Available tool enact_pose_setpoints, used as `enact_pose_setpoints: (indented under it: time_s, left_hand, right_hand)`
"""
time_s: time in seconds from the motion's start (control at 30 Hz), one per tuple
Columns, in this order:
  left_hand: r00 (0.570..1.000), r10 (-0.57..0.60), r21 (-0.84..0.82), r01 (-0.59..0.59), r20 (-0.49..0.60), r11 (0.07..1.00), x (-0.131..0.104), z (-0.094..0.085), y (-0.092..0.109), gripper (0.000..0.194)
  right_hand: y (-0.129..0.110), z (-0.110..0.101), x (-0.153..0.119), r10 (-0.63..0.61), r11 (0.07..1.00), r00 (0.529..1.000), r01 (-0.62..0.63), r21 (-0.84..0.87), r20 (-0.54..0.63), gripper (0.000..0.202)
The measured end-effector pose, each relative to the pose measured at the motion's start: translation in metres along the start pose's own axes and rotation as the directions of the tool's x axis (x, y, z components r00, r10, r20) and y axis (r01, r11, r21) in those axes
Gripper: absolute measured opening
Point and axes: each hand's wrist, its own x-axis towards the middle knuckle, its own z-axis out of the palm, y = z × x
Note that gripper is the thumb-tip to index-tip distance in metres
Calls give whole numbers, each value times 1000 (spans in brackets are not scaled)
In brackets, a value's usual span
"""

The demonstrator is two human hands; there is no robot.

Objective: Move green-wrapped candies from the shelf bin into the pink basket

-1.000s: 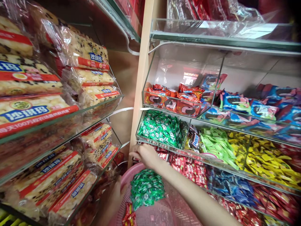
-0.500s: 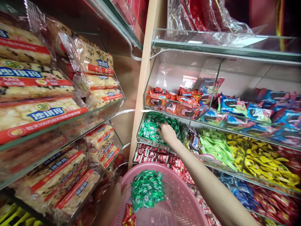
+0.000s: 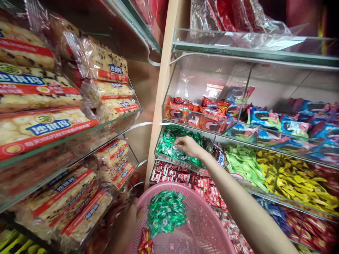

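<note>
My right hand (image 3: pixel 187 146) reaches into a clear bin of green-wrapped candies (image 3: pixel 168 139) on the shelf. Its fingers are bent and pinched together at the top of the candies; what lies between them is too small to make out. At the lower left my left hand (image 3: pixel 128 224), dim and blurred, grips the left rim of a pink plastic basket (image 3: pixel 212 218). Inside the basket lie a heap of green-wrapped candies (image 3: pixel 166 213) and a few red-and-yellow packets (image 3: pixel 145 241).
Packaged puffed-rice-like bars (image 3: pixel 63 127) fill glass shelves close on the left. A wooden post (image 3: pixel 159 91) divides the shelving. Red cookie packs (image 3: pixel 196 114) sit in the bin above; light-green (image 3: pixel 246 162) and yellow packets (image 3: pixel 299 180) lie to the right. Glass edges front every shelf.
My right hand has shifted slightly left and up over the green candies, its fingers now showing more. The basket and my left hand stay about where they were.
</note>
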Motion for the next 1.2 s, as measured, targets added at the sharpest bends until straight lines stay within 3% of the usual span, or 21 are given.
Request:
enact_pose_setpoints:
  time_s: [0.17,0.43,0.6,0.8,1.0,1.2]
  left_hand:
    - [1000,-1,-38,0,-18,999,3,6,-3,48]
    - [1000,-19,-26,19,-5,999,5,7,-3,52]
    - [1000,-22,-33,23,15,999,4,2,-1,50]
    - [1000,-9,-37,9,-6,999,3,4,-2,46]
    - [1000,-3,-17,3,-5,1000,-1,-3,2,43]
    - [1000,-10,-11,10,15,1000,-3,-11,8,43]
  right_hand:
    - [18,5,-2,-32,999,994,30,15,104,10]
    - [17,17,-7,-47,982,994,64,-176,103,19]
    - [13,15,-13,-69,960,998,69,-272,12,16]
    - [7,5,-9,-26,998,998,23,-53,-55,15]
    - [3,23,-1,-23,962,994,-7,272,104,23]
    - [3,33,3,-63,931,989,12,366,130,21]
